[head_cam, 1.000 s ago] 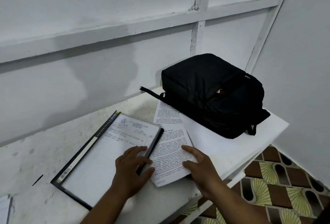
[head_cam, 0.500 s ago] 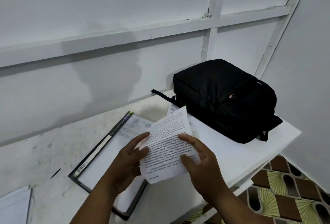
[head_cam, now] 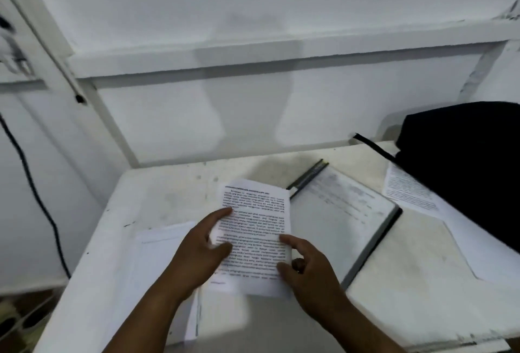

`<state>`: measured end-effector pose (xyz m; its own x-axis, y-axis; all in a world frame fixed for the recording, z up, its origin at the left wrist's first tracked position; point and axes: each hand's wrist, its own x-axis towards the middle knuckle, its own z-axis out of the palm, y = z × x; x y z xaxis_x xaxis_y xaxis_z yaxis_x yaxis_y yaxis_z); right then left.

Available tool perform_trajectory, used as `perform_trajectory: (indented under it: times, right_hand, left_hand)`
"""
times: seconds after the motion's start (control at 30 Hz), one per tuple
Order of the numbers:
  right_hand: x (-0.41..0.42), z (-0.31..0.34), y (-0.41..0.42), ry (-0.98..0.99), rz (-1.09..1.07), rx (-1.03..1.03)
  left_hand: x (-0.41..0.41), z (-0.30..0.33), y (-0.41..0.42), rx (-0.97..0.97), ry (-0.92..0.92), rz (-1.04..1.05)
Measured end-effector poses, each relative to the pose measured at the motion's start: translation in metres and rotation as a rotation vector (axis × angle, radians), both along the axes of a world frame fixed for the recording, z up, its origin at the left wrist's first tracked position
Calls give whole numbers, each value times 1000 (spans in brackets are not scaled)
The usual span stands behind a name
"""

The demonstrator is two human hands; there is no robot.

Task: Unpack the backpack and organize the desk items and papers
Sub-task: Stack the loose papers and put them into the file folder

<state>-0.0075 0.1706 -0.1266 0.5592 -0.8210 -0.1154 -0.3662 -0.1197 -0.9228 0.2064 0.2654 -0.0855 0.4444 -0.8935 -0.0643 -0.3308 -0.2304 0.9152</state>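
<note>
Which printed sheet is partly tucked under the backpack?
The printed sheet at far right, its corner under the black backpack. The other printed page is held in both hands.

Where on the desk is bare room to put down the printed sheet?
Bare desk lies at the back left, between the wall and the white papers. Another patch is at the front right, beside the folder. It is crowded near the backpack, where another printed page lies.
</note>
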Motion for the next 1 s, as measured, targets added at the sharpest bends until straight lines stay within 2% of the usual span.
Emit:
perform_trajectory:
  times: [0.13, 0.33, 0.53, 0.7, 0.83, 0.93, 1.0]
  right_hand:
    - [50, -3, 35, 67, 148, -97]
    - [104, -13, 74, 184, 313, -203]
    - [129, -22, 100, 435, 463, -375]
    - [128, -40, 104, 391, 436, -468]
    - [118, -41, 96, 269, 413, -403]
    - [103, -33, 90, 152, 341, -307]
    - [92, -28, 84, 88, 256, -281]
  left_hand:
    - [44, -10, 56, 61, -96, 141]
    - [87, -31, 120, 82, -175, 238]
    - [111, -58, 156, 143, -251, 280]
    - [116, -77, 159, 198, -354, 264]
    - [107, -72, 146, 148, -460, 372]
    - [98, -60, 120, 106, -555, 324]
    - [90, -54, 99, 84, -545, 263]
